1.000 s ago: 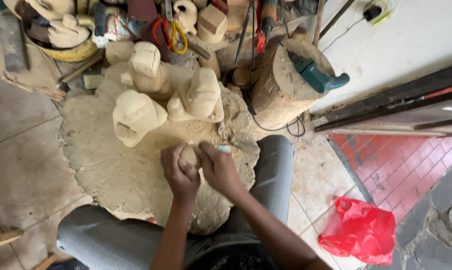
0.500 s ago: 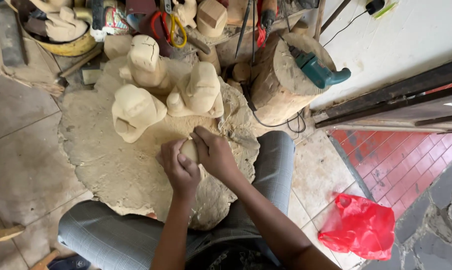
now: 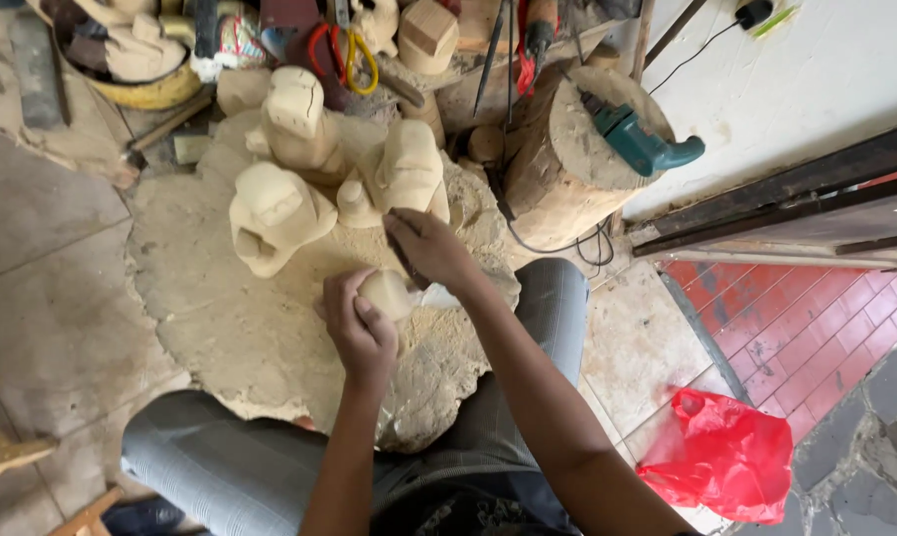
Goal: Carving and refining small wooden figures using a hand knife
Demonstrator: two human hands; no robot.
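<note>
Gripping: our left hand (image 3: 361, 333) closes around a small pale wood piece (image 3: 387, 294), at centre.
Right hand (image 3: 426, 246): closed on a dark tool, mostly hidden.
Yellow basin (image 3: 160, 91), 11 o'clock: carved figures inside, cut off.

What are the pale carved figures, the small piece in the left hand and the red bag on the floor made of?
The carved figures look like raw, unvarnished light wood: matt cream surfaces, blocky cut faces, pale dust around them. The small piece in the left hand shares that pale matt colour, so probably the same wood. The red bag seems thin plastic: glossy, crumpled, with bright creases.
</note>
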